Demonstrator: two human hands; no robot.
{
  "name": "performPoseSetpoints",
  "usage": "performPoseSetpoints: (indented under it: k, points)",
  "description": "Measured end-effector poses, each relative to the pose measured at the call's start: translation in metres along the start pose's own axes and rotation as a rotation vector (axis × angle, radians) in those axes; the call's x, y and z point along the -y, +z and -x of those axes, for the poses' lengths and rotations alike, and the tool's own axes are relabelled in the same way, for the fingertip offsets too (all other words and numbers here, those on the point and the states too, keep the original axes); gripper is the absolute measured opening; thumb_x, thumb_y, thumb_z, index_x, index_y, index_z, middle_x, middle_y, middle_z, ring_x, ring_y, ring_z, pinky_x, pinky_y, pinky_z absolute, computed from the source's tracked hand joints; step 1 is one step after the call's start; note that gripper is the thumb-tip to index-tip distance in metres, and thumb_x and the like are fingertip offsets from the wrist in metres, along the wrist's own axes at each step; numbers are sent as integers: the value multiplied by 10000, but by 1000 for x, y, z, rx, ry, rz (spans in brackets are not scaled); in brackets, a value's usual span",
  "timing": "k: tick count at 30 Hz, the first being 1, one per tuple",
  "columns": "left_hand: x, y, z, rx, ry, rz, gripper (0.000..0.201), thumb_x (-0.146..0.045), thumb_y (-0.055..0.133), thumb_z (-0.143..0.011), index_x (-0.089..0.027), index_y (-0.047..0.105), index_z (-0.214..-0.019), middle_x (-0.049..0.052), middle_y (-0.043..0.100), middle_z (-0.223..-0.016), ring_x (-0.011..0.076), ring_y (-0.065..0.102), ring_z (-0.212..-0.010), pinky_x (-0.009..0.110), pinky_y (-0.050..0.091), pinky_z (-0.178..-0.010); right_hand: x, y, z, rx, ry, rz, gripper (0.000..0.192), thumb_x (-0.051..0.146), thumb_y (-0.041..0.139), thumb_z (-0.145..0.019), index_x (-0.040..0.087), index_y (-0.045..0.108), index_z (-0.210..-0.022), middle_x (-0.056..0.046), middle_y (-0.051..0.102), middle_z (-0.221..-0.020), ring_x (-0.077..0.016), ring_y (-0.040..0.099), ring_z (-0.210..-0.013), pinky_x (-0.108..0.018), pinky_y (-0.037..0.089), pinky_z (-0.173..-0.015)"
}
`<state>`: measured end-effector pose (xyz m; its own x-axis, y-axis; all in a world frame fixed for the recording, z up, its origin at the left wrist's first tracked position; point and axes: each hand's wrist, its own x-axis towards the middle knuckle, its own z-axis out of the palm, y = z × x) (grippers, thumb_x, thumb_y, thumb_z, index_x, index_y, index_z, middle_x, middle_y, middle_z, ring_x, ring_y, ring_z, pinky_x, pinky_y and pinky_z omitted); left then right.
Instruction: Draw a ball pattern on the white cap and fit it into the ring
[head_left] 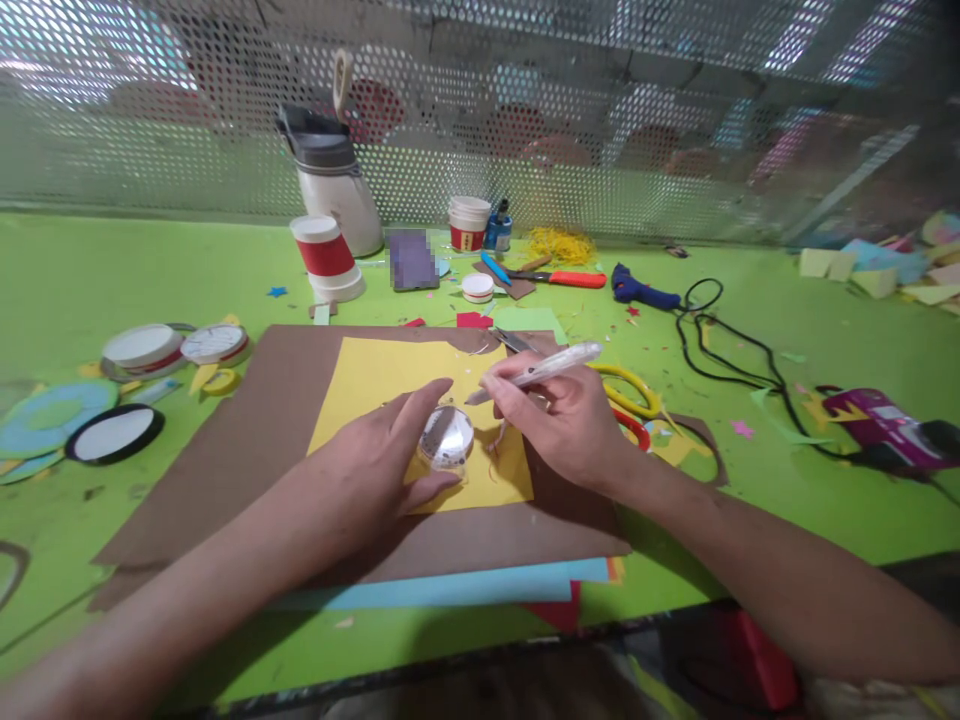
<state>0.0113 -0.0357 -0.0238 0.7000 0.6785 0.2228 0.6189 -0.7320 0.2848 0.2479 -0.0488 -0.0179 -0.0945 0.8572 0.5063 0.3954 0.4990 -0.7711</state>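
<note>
- Your left hand [375, 465] presses a small round lid [446, 437] flat on the yellow paper [375, 375], thumb and forefinger spread around its rim; that grip looks meant to keep it from sliding.
- Your right hand [562, 420] is closed around a clear pen [540, 370], held like a writing tool, its tip right at the lid's upper edge, as if to run along the rim.
- The yellow paper lies on a brown sheet [247, 440], which probably gives a flat base and spares the green worktop [112, 280].
- Yellow-handled scissors [634, 390] lie just right of your right hand, within easy reach.
</note>
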Motion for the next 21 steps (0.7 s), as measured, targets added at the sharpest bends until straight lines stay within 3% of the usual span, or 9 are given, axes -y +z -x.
performPoseSetpoints:
  k: [6, 21]
  points:
    - [0, 1, 1, 6, -18, 5, 655, -417, 653, -1013, -160, 370, -1545, 229, 714, -1336, 389, 740, -1217, 513, 617, -981, 2, 4, 1, 50, 61, 1, 150, 241, 622, -930, 197, 685, -801, -4, 708, -700, -141, 647, -637, -254, 530, -625]
    - [-1, 3, -1, 6, -41, 5, 635, -453, 649, -1012, -164, 404, -1522, 218, 717, -1335, 393, 736, -1227, 519, 608, -1000, -1, 8, 5, 133, 160, -12, 166, 271, 607, -951, 190, 678, -825, -3, 668, -697, -136, 608, -610, -260, 483, -589]
